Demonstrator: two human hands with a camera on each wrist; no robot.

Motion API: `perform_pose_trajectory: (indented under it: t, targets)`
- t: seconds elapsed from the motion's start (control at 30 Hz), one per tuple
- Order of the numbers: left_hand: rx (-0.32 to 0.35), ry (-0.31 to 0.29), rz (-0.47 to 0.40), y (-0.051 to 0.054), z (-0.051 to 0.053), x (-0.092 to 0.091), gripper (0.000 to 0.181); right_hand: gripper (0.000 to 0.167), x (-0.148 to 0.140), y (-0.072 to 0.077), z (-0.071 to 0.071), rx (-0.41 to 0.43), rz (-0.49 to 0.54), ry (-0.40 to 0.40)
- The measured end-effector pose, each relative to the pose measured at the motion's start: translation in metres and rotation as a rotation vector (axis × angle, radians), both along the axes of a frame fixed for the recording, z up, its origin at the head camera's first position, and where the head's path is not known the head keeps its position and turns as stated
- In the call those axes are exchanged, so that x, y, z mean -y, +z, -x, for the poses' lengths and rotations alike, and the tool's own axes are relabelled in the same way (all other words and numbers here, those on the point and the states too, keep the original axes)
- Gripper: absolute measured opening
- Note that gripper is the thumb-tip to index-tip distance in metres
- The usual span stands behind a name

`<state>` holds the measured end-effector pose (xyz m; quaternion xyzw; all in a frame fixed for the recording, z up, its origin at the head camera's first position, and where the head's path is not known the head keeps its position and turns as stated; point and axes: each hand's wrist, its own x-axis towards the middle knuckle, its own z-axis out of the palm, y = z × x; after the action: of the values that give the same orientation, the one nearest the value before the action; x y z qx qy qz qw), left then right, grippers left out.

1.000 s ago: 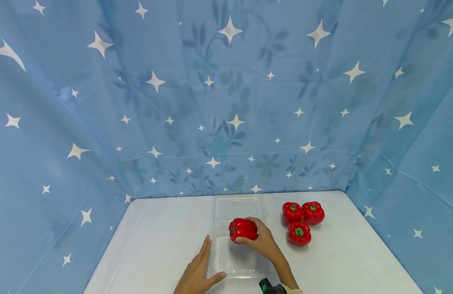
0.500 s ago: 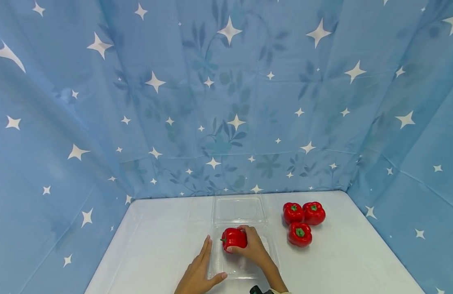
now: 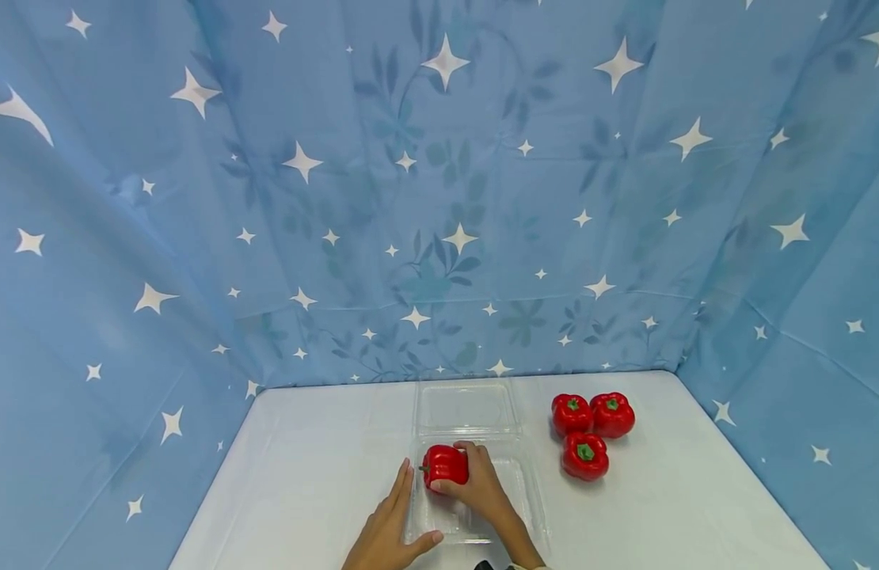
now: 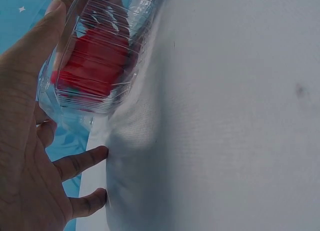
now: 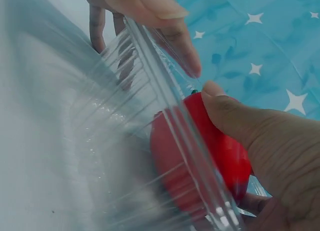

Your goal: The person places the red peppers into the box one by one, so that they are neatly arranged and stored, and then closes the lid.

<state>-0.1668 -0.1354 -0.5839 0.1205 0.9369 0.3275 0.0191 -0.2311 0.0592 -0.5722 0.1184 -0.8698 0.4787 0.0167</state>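
Observation:
A red bell pepper [image 3: 443,465] lies on its side, low in the left part of a clear plastic clamshell box [image 3: 514,495], its green stem pointing left. My right hand [image 3: 484,489] grips its right end between thumb and fingers. The right wrist view shows the thumb [image 5: 227,111] against the red skin, with part of the pepper behind the clear wall. My left hand [image 3: 388,529] stays along the box's left side, fingers extended. In the left wrist view, the thumb [image 4: 42,33] lies by the box's rim and two fingertips touch the white cloth.
Three more red bell peppers [image 3: 585,457] stand in a cluster on the white table [image 3: 318,451], right of the box. The box's lid [image 3: 466,406] is folded back, away from me. Blue star-patterned curtains [image 3: 439,198] enclose the table's back and sides.
My right hand has carried the bell pepper left and down into the box's left part. The left hand has stayed at the box's left side.

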Motion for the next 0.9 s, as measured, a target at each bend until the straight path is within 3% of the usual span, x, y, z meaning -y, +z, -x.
perform_pose_trajectory:
  t: [0.13,0.5,0.9]
  targets:
    - [0.014,-0.004,-0.009,0.000,0.001,0.000,0.108,0.079,0.001,-0.002,0.000,-0.011,-0.008,-0.010]
    - [0.089,0.027,0.005,0.004,0.000,-0.002,0.109,0.079,-0.008,0.004,-0.002,0.081,0.011,-0.051]
    - [0.067,0.027,-0.005,0.006,0.000,-0.003,0.108,0.067,-0.011,0.003,-0.002,0.105,0.015,-0.083]
